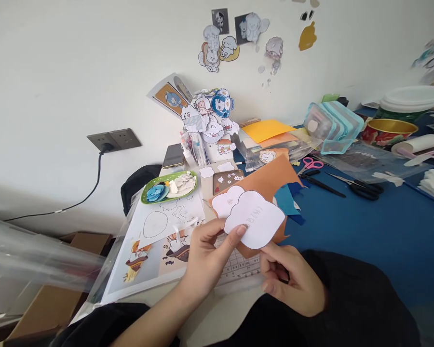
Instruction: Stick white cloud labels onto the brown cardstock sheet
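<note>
My left hand pinches a white cloud-shaped paper cutout with handwriting on it, thumb on top. Behind the cutout lies an orange sheet, felt-like, with a scooped right edge; it is held up together with the paper. Another white cutout rests on that sheet, partly covered. My right hand is at the lower right edge of the paper, index fingertip touching there and the other fingers curled. What those fingers hold, if anything, is hidden. A keyboard shows underneath.
To the left stand a green tray of cut pieces and printed sheets. Pink-handled scissors and black scissors lie on the blue table right. Farther back are a phone, a red tin and plastic bags.
</note>
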Motion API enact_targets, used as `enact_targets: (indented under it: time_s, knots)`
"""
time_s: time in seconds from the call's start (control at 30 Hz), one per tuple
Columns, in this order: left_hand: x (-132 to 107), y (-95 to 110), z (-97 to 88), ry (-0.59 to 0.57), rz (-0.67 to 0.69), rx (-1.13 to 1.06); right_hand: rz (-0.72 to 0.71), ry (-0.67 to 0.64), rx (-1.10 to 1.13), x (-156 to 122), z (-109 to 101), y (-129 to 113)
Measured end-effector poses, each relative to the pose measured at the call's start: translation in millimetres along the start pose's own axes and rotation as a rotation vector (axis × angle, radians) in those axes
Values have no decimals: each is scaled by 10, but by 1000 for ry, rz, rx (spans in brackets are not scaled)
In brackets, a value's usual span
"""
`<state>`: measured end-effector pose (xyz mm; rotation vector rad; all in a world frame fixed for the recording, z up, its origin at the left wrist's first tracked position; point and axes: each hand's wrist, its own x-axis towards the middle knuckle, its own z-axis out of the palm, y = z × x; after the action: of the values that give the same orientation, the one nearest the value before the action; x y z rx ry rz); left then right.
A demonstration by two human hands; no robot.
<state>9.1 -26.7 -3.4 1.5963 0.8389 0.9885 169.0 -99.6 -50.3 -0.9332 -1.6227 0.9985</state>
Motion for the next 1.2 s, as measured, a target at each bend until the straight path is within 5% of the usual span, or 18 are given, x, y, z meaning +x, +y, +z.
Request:
enact_targets:
  time_s: [0.1, 0.23, 0.33, 0.47, 0.6, 0.8, 1.0, 1.2]
  knots:
    - [6, 3, -24, 52, 18, -29, 12, 113, -10, 7, -3, 27]
    - [44, 18, -121, 112, 11, -112, 29, 436, 77, -21, 9, 18]
    - [69, 68, -169, -29, -28, 2, 76, 559, 247, -43, 32, -12]
    - [70, 145, -163, -251, 39, 232, 141, 544, 354, -37, 28, -9]
    - [54, 178, -144, -312, 141, 386, 7, 466, 151, 19, -26, 6]
    - [85, 192, -160, -268, 160, 422, 27, 533, 101, 49, -1, -51]
    - [142, 96, -300, -85, 72, 297, 128, 657, 277, 38, -5, 12]
    - [109, 54, -225, -184, 46, 155, 101, 393, 368, 42, -156, 133]
